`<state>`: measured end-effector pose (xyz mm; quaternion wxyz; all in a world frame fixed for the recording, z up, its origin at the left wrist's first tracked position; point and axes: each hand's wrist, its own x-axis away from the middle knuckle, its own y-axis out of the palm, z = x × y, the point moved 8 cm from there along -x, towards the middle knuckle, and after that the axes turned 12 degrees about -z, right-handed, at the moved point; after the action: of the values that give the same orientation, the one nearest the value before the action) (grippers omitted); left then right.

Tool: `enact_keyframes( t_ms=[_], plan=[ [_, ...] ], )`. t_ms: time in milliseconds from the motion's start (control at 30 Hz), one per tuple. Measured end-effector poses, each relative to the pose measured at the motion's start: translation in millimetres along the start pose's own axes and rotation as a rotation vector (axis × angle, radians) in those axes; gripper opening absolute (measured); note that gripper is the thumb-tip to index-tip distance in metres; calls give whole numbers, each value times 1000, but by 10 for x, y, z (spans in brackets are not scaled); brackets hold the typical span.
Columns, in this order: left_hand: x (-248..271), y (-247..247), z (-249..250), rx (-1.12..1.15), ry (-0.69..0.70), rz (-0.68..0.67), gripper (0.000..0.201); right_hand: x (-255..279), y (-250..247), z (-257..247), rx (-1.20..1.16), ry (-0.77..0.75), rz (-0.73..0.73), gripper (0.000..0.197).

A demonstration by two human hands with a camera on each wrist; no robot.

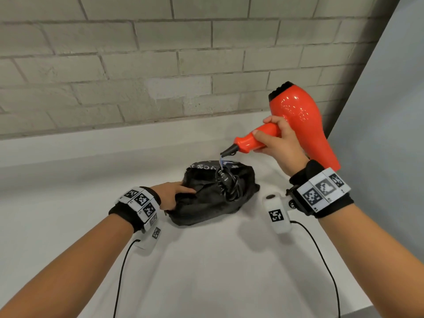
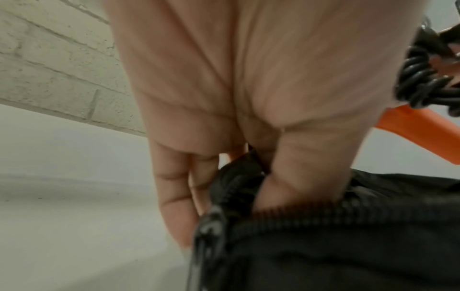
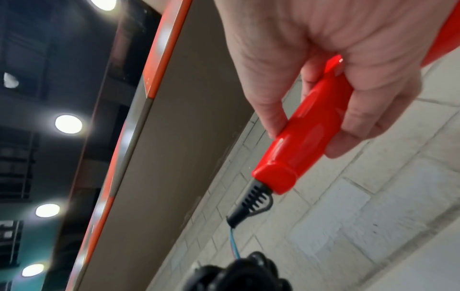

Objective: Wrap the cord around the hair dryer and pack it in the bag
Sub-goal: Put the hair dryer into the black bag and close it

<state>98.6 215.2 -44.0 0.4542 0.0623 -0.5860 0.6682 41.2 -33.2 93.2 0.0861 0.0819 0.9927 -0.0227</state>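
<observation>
My right hand [image 1: 274,140] grips the handle of a red hair dryer [image 1: 296,115], held in the air above and right of the bag, nozzle end up. In the right wrist view the fingers [image 3: 361,122] curl round the red handle [image 3: 303,145]. A bundled black cord [image 1: 226,182] hangs from the handle's end by thin blue wires and rests on the black fabric bag [image 1: 213,200]. My left hand [image 1: 177,193] pinches the bag's left edge; the left wrist view shows the thumb [image 2: 293,183] tucked behind the zipper rim [image 2: 323,216] and the coiled cord [image 2: 418,86].
The bag lies on a white counter [image 1: 206,271] against a grey brick wall [image 1: 160,65]. A pale panel [image 1: 385,111] stands at the right, close behind the dryer. Thin black cables run from both wrist cameras toward the near edge.
</observation>
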Motion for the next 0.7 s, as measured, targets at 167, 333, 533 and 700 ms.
enact_keyframes(
  t_ms=[167,333,533,700],
  plan=[
    [53,-124,75,233,124,103,59,49,132,187,227,-49,14,36],
    [73,-355,17,459,142,297,45,154,266,293,466,-58,49,37],
    [83,-448,-54,545,92,353,60,176,317,346,628,-55,-68,32],
    [39,-443,18,474,118,279,72,179,403,452,841,-52,-240,30]
  ],
)
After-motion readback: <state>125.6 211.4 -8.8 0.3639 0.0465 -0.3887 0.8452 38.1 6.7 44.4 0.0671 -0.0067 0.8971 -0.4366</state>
